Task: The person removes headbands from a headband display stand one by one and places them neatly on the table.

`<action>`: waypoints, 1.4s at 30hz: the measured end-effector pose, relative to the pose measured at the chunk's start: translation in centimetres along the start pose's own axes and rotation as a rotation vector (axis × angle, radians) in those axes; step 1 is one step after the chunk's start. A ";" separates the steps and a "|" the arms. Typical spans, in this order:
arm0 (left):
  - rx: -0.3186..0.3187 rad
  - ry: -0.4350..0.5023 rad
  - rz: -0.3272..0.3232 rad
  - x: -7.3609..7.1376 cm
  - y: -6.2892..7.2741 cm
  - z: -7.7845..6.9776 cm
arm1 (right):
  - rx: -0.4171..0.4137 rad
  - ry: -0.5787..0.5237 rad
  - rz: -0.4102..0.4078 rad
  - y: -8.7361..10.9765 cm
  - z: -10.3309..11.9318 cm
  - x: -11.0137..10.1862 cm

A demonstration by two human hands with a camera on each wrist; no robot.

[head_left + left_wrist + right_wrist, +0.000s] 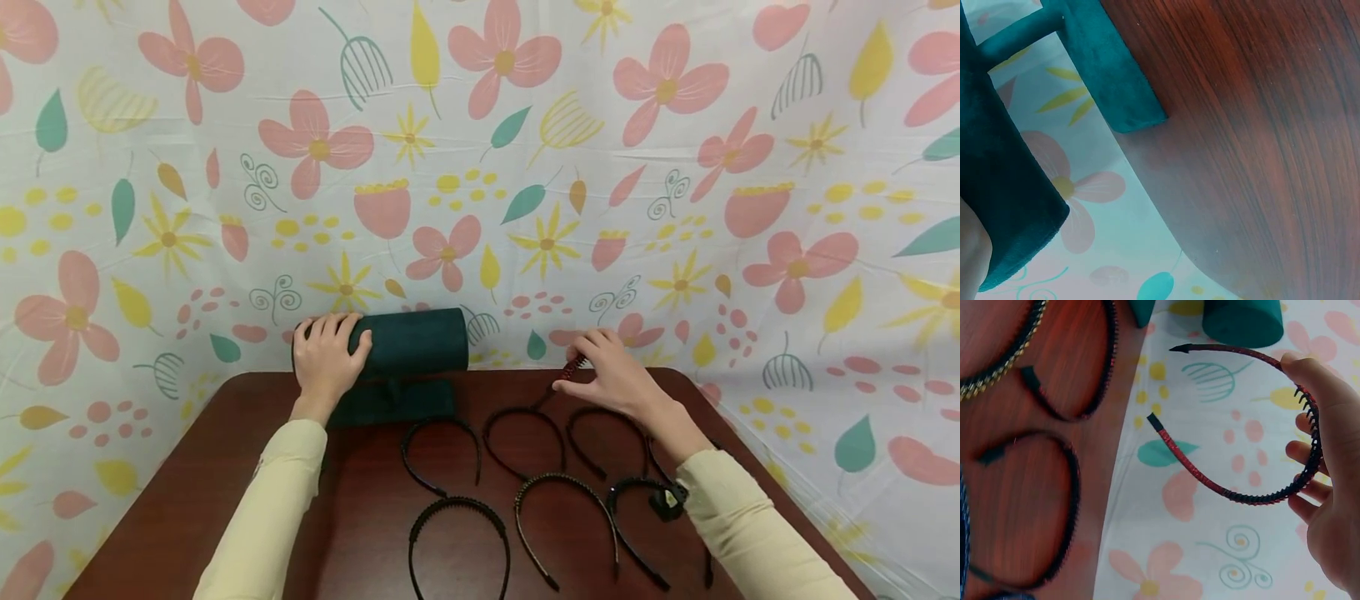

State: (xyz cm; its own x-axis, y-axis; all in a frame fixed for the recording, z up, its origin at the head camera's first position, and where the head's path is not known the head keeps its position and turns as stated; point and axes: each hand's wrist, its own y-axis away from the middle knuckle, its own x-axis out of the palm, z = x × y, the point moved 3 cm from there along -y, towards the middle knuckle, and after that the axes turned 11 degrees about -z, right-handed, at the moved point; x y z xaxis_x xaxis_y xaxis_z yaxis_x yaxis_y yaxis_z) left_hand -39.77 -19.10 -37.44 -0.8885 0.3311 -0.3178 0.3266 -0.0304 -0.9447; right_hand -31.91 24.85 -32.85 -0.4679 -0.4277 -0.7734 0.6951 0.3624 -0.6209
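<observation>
A dark green velvet holder (412, 340), a padded roll on a post and flat base (420, 402), stands at the back of the table. My left hand (328, 354) rests over the roll's left end, fingers spread on its top; the left wrist view shows only a bit of this hand at the edge. To the right of the roll, my right hand (611, 371) grips a red and black toothed headband (1235, 499) by its curved middle. Both tips of that headband point away from the palm, toward the roll (1244, 322).
Several headbands lie on the brown table: a plain dark one (442, 421), a black toothed one (459, 504), a gold-edged one (566, 479), and one with a dark ornament (667, 500) by the right sleeve. A flowered cloth (480, 167) hangs right behind the table.
</observation>
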 end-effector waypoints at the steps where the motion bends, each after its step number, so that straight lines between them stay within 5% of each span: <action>1: -0.001 -0.001 0.005 0.0 0.0 0.0 | 0.000 0.008 -0.001 0.3 -0.1 -0.4; 25: -0.001 0.011 0.001 -0.2 0.0 -0.2 | -0.085 0.132 -0.108 8.7 -2.8 -7.6; 42: 0.000 0.018 0.004 -0.3 -0.1 -0.3 | 0.003 0.267 0.057 14.6 -4.4 -12.3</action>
State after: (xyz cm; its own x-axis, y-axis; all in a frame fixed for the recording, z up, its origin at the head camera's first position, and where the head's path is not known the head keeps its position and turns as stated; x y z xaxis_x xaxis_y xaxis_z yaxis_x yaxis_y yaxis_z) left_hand -39.43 -18.97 -37.20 -0.8811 0.3481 -0.3201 0.3300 -0.0321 -0.9434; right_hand -18.43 39.07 -32.99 -0.5552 -0.1727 -0.8136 0.7258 0.3771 -0.5753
